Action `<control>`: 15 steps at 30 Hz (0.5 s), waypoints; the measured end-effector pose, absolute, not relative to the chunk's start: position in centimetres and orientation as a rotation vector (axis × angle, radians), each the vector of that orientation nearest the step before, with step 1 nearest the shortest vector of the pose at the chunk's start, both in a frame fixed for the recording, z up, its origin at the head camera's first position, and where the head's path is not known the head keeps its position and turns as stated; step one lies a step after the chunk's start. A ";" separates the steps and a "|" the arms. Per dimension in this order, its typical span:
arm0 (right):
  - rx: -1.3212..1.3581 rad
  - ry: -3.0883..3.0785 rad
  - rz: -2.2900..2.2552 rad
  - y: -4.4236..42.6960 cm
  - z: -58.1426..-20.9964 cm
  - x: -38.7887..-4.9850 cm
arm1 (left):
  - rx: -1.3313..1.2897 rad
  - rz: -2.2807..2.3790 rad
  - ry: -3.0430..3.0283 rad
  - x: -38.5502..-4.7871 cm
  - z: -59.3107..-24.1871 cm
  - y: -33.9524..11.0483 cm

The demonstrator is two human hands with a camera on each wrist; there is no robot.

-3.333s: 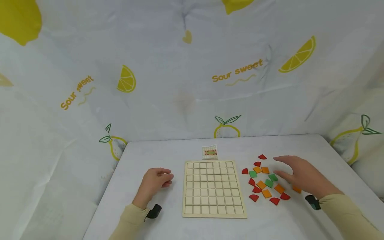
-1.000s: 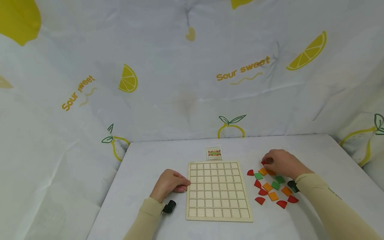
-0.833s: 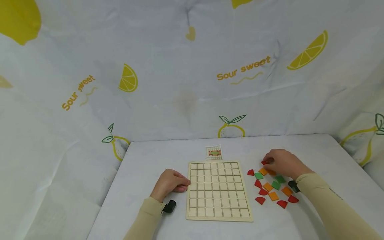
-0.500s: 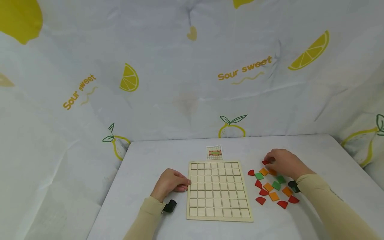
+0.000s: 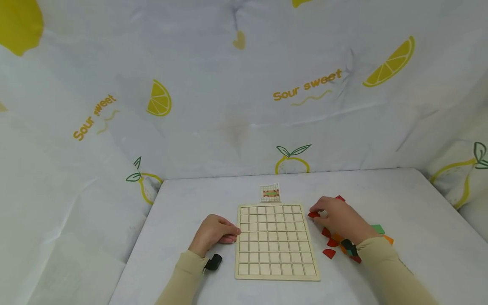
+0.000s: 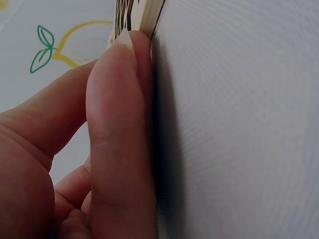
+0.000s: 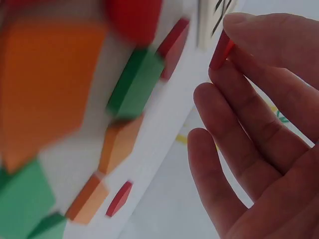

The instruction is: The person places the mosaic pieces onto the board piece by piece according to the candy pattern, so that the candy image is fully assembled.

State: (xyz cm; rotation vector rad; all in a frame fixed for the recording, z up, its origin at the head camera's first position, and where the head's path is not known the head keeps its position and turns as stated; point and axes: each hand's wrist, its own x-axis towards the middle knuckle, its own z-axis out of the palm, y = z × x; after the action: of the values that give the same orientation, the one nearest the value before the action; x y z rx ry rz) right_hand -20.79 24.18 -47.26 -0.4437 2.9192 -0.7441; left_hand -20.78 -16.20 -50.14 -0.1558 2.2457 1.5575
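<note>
A pale wooden grid board (image 5: 276,242) lies in the middle of the table. My left hand (image 5: 214,233) pinches its left edge; in the left wrist view the thumb (image 6: 117,99) covers much of that edge (image 6: 149,20). Just off the board's upper right side, my right hand (image 5: 339,218) pinches a red quarter-circle tile (image 7: 221,51) between thumb and fingertips. Under and beside this hand lie loose tiles: red quarter circles (image 5: 329,253), orange squares (image 7: 79,196) and green ones (image 5: 377,229). The hand and wrist hide several of them in the head view.
Behind the board is a small pattern card (image 5: 270,193) with a red, orange and green design on a grid. Another red tile (image 5: 340,198) lies behind the right hand. A white lemon-print cloth (image 5: 228,127) hangs along the table's back edge.
Over the last half second my right hand has moved left towards the board with the red tile, uncovering another red tile behind. My left hand, which came to the board's edge earlier, stays there.
</note>
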 end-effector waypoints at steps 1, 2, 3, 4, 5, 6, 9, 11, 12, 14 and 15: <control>-0.467 2.929 -0.737 23.7 -47.3 -20.6 | -0.155 1.557 2.247 -20.8 -50.2 -16.2; -0.481 2.934 -0.734 23.2 -47.3 -20.4 | -0.153 1.555 2.251 -20.8 -50.2 -16.2; -0.486 2.934 -0.737 22.7 -47.3 -20.2 | -0.152 1.556 2.251 -20.8 -50.2 -16.2; -0.489 2.937 -0.734 22.3 -47.4 -20.0 | -0.149 1.556 2.253 -20.8 -50.2 -16.2; -0.502 2.938 -0.733 22.0 -47.4 -19.9 | -0.149 1.557 2.253 -20.8 -50.2 -16.2; -0.509 2.939 -0.726 21.7 -47.5 -19.8 | -0.147 1.554 2.256 -20.8 -50.2 -16.2; -0.507 2.926 -0.717 21.0 -47.5 -19.5 | -0.145 1.558 2.253 -20.8 -50.2 -16.2; -0.528 2.933 -0.685 20.7 -47.7 -19.3 | -0.146 1.560 2.251 -20.8 -50.2 -16.3; -0.535 2.936 -0.673 20.6 -47.7 -19.1 | -0.148 1.561 2.250 -20.8 -50.2 -16.3; -0.558 2.948 -0.650 20.5 -47.9 -18.9 | -0.146 1.562 2.249 -20.8 -50.3 -16.3; -0.568 2.956 -0.636 20.5 -48.0 -18.8 | -0.148 1.561 2.248 -20.8 -50.2 -16.3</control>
State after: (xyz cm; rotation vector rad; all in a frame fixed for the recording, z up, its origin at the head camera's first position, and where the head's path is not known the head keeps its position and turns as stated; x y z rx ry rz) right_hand -18.77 20.50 -47.98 -0.5684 2.9563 -0.6357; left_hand -20.77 -16.32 -50.25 -0.1476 2.2477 1.5614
